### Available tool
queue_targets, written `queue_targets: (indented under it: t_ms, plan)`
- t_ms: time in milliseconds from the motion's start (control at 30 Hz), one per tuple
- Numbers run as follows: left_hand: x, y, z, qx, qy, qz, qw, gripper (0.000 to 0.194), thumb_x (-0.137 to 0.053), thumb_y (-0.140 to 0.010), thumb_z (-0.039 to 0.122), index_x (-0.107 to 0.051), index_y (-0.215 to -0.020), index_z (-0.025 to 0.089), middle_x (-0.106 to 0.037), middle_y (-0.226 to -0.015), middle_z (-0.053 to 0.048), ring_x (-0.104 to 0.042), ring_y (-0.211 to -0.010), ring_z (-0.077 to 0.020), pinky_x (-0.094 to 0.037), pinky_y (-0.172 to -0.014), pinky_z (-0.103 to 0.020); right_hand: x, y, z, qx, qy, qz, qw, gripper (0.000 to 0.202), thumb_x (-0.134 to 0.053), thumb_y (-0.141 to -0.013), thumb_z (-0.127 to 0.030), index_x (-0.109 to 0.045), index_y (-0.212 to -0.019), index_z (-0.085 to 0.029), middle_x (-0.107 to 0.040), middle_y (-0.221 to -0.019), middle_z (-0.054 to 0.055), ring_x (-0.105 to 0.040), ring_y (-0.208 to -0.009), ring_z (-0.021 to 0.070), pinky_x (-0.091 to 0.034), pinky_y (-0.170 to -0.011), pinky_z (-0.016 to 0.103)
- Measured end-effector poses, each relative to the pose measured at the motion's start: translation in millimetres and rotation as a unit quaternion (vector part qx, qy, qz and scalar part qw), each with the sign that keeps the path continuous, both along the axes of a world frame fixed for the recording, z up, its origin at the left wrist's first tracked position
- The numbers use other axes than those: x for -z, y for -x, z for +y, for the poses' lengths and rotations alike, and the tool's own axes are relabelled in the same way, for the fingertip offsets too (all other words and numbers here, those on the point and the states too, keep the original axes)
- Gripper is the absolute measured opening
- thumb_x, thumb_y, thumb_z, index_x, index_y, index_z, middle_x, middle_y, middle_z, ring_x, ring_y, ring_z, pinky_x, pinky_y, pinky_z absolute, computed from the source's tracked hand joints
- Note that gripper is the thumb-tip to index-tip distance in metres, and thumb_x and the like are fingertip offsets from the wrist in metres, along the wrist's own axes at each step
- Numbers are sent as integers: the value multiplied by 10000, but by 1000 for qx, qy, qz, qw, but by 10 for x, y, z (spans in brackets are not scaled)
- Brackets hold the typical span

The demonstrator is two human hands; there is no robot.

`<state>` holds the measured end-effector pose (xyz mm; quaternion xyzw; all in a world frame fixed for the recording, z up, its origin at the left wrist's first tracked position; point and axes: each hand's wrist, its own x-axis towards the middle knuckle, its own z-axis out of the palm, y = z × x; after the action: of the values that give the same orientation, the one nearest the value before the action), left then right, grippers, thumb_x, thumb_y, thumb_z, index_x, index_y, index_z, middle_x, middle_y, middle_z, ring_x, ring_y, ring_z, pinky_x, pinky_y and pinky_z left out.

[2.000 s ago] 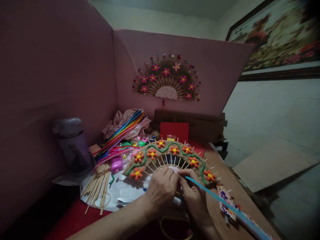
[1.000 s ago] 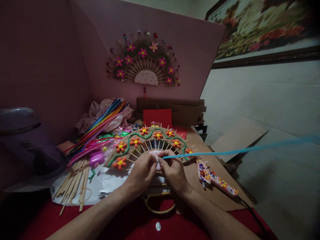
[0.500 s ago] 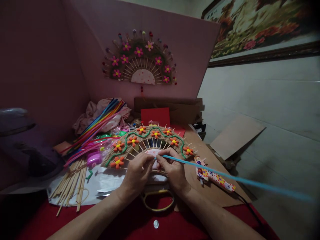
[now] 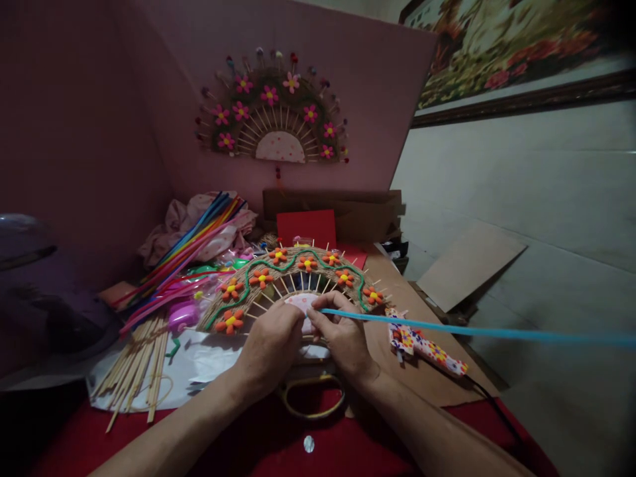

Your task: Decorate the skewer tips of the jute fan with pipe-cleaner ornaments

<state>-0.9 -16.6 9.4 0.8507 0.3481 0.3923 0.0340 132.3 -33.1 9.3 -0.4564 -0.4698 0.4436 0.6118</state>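
Big one first: I've got the wall fan (image 4: 279, 147) up there, its stick tips capped with little balls. Down on the worktop (image 4: 268, 450), just beyond the hands, lies the flowered fan (image 4: 325, 273): orange flowers on, green wavy trim on, stick tips looking bare, so it's less finished than its neighbour, I judge. Its arch points away from me, long axis running left to right. Now the blue strip (image 4: 422, 324), mostly straight, its shaping barely begun by my reading; long axis nearly level, free length shooting out rightward. The right hand (image 4: 348, 341) pinches it near its inner end; the left hand (image 4: 273, 341) is curled beside it, contents hidden, can't tell.
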Motion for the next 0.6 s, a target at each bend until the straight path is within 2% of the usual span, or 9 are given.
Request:
queue_targets:
  t_ms: [133,267,367,500,600]
  plan:
    - [28,3,27,17,-31,9,999,167,-434,-846,123,-601,-858,134,-651,-876,-102,-579,-815,-198,-481,-700,-319,68,34,32,-22,8,46,999,236,-701,-655,-301,-509,-730,-186,-519,-526,-68,-482,-450,75,-419,-420,177]
    - [57,5,38,12,31,-89,995,144,-465,-846,124,-602,-809,153,-631,-743,-34,-567,-663,-132,-458,-611,-240,73,43,44,-43,9,119,992,243,-706,-664,-287,-509,-763,-185,-557,-503,-62,-507,-448,79,-443,-459,188]
    - [70,9,19,21,61,-147,987,108,-485,-844,127,-588,-844,159,-616,-732,-8,-556,-640,-108,-441,-597,-212,53,31,44,-67,7,152,986,245,-712,-668,-271,-513,-775,-175,-577,-515,-52,-518,-463,72,-440,-478,178]
    - [68,18,13,21,52,-120,991,108,-463,-860,135,-569,-853,157,-598,-758,-11,-543,-675,-112,-433,-623,-219,58,8,61,-63,-7,142,988,249,-728,-647,-246,-517,-758,-173,-564,-524,-64,-515,-468,67,-431,-461,166]
    - [47,17,27,-9,4,-57,998,172,-428,-871,139,-557,-758,147,-571,-708,-25,-513,-664,-134,-419,-610,-247,68,3,71,-48,6,127,991,258,-735,-635,-249,-514,-745,-177,-544,-515,-75,-495,-448,63,-411,-426,158]
